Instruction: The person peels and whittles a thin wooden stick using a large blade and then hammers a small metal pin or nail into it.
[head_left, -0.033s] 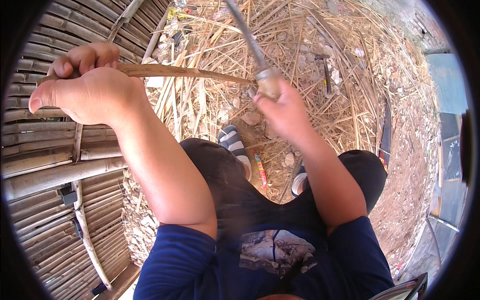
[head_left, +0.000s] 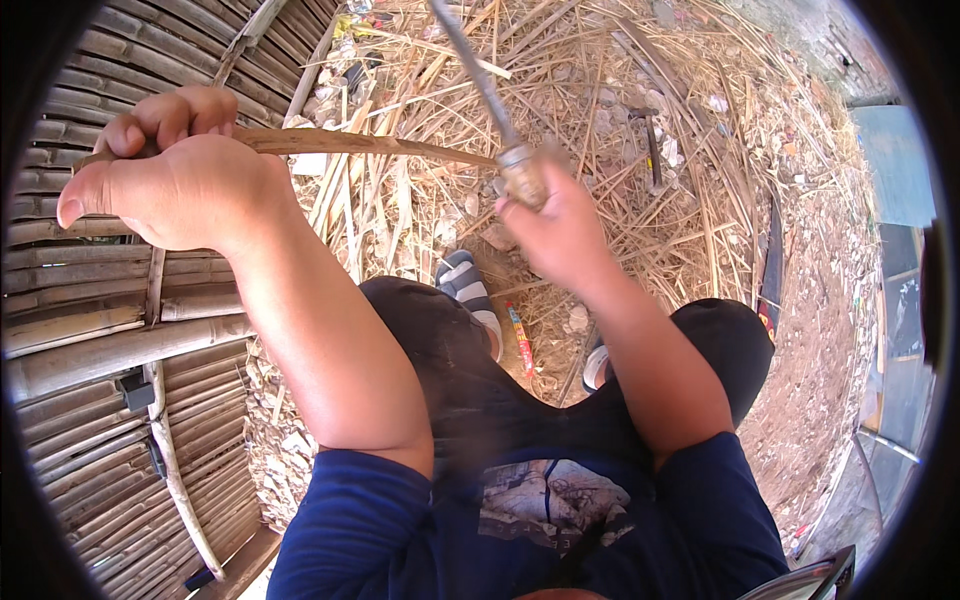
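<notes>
Wooden strip (head_left: pixel 365 143), just one, held up over the littered ground (head_left: pixel 815 360), left hand (head_left: pixel 190 180) curled round its left end! It looks roughly shaped; how much is left, I can't tell. One long-bladed tool (head_left: pixel 486 90), handle clenched in the right hand (head_left: pixel 560 225), close by the strip's tip, contact unclear. Below: one hammer (head_left: pixel 653 155), slivers (head_left: pixel 720 200) beyond counting.

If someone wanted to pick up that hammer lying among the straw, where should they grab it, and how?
On the hammer, probably the handle: come down from above, from the near side. It is long and slim, and its free end is the near one, with the head at the far end. The right hand looks closer than the left, but it holds a tool.
</notes>
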